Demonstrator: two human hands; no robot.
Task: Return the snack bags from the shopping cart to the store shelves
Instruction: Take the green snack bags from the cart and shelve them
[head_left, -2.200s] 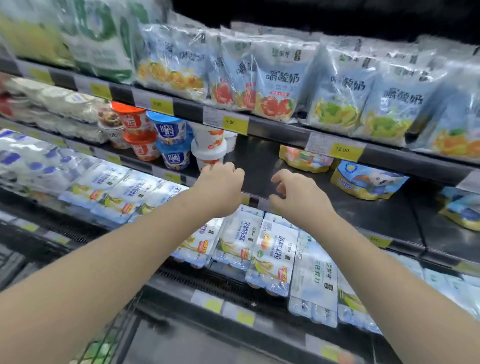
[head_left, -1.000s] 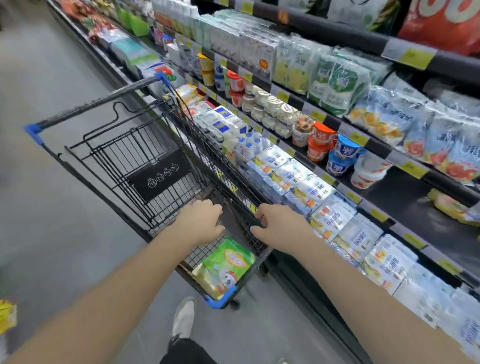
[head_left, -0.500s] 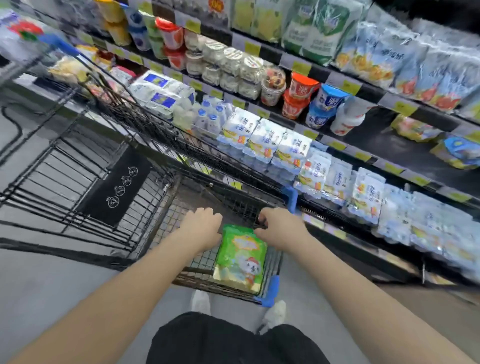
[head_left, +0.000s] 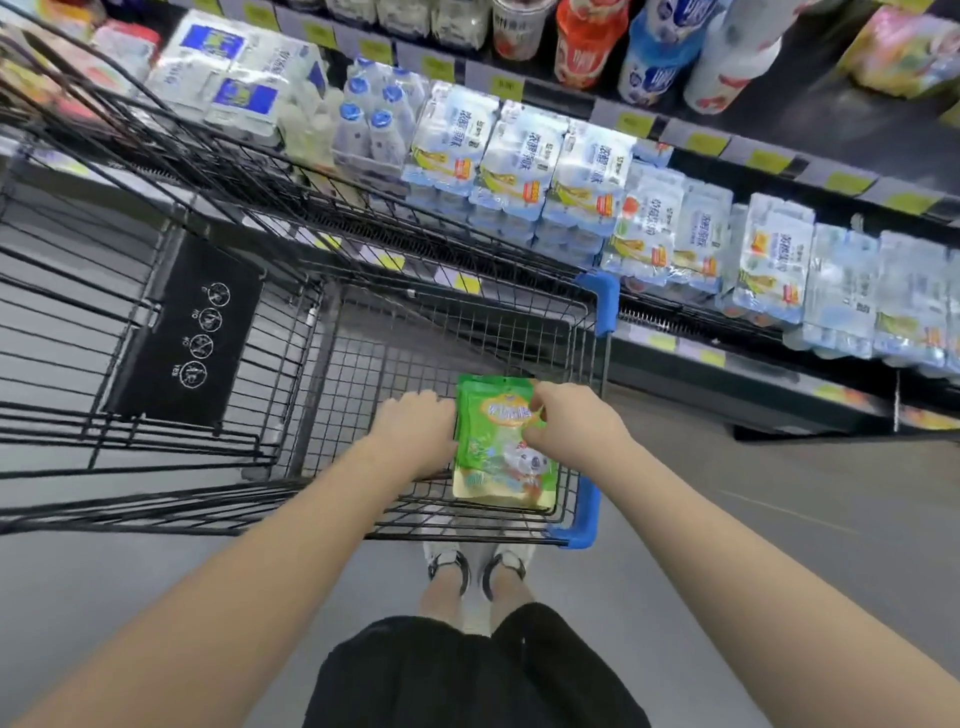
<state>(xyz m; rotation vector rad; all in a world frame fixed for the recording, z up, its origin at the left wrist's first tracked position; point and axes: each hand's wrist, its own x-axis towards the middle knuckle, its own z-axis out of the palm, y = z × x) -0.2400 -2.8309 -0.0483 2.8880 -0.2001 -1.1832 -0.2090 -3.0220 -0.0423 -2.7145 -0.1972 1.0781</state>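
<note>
A green snack bag (head_left: 501, 457) with a cartoon animal lies flat at the near right corner of the black wire shopping cart (head_left: 415, 332). A second bag's edge seems to show under its top. My left hand (head_left: 415, 436) sits against the bag's left edge with its fingers curled down over it. My right hand (head_left: 571, 426) pinches the bag's upper right part between thumb and fingers. The store shelves (head_left: 727, 148) run along the cart's right side.
The shelves hold wrapped yogurt multipacks (head_left: 524, 171), small bottles (head_left: 374, 119) and cups (head_left: 587, 41) behind yellow price tags. The cart's folded child seat panel (head_left: 192, 332) is to the left. My feet (head_left: 475, 571) stand on grey floor behind the cart.
I turned from the shelf to the cart and bent closer. Both hands have moved inward from beside the green bag onto its edges.
</note>
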